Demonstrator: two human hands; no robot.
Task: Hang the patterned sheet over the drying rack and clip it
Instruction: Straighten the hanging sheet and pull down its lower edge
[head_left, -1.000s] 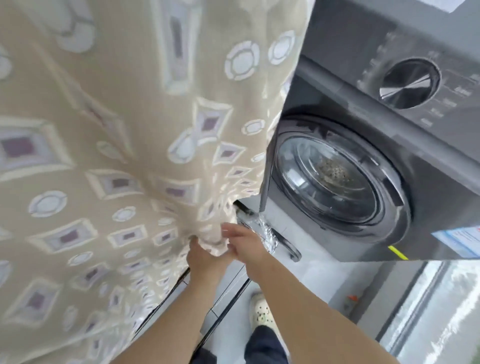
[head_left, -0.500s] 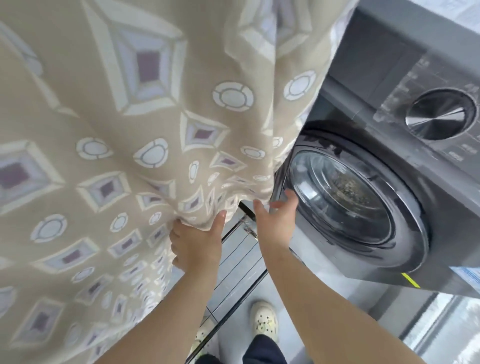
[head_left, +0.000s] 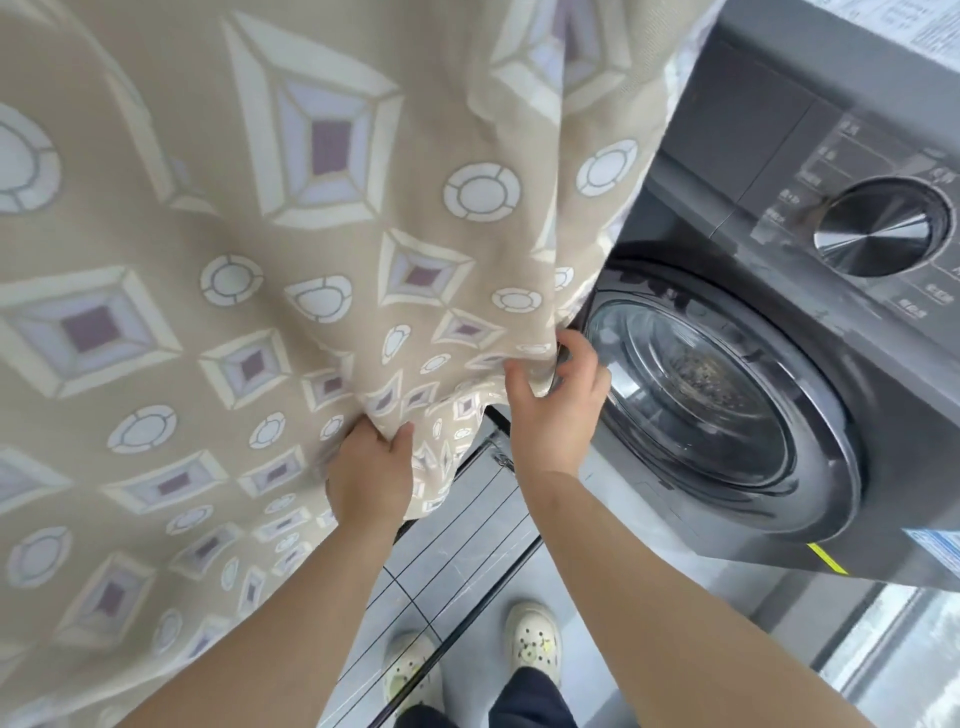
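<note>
Grey floor tiles (head_left: 431, 566) below, a dark washing machine (head_left: 769, 519) filling the right side of my feed, its round glass door (head_left: 696, 395) facing me and a shiny dial (head_left: 878, 231) up on the control panel. Down at its lower corner there's a yellow sticker (head_left: 827, 559).

Now the main item: the patterned sheet (head_left: 311, 249) takes up the whole left and top of the view. It is beige cloth with pale squares and rings, and it hangs down in folds from somewhere above the frame. Its right edge falls just in front of the machine's door rim.

My left hand (head_left: 370, 470) is on the sheet's lower edge, with the fingers tucked into the cloth and the thumb over the front, so a bunch of fabric is gripped there. My right hand (head_left: 553, 410) is higher and further right, just beside the door. Its fingers are curled round the sheet's side edge, pinching a fold. Between the two hands the hem sags in a short loose curve.

Underneath, the drying rack (head_left: 467, 621) shows between my forearms as thin dark rails running away from me. The sheet's bottom edge covers its left part, though I can't tell whether the cloth actually rests on the rails there.

At the bottom of the frame are two pale clogs (head_left: 533, 644) and dark trouser legs — standing right at the rack's near end.
</note>
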